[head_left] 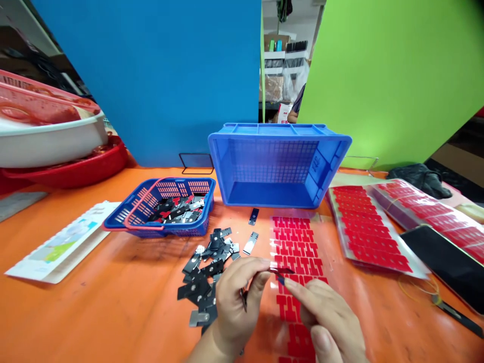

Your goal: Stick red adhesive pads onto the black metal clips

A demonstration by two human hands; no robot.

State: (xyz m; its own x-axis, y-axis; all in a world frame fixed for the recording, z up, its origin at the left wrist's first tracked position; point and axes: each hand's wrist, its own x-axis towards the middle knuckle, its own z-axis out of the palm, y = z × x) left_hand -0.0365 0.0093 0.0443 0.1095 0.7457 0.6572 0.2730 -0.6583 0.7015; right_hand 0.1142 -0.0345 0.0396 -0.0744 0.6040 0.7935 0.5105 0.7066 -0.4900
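Observation:
My left hand (240,290) is closed, pinching a small dark flat metal piece (282,270) between thumb and index finger. A second dark piece (244,298) shows in the curl of its fingers. My right hand (328,317) reaches in from the right, index finger stretched to the pinched piece, thumb apart below. Something small and dark blue (280,279) shows at that fingertip; I cannot make out what it is. Under both hands lies a clear sheet with rows of red T-shaped stickers (297,249). Left of my left hand is a loose pile of black and silver metal pieces (204,282).
Behind the pile stands a blue basket (189,230) holding similar pieces. A blue crate (280,194) lies on its side at the back. More red sticker sheets (372,229), a black phone (446,262) and a cutter knife (459,315) lie right. A folded card (68,242) stands left.

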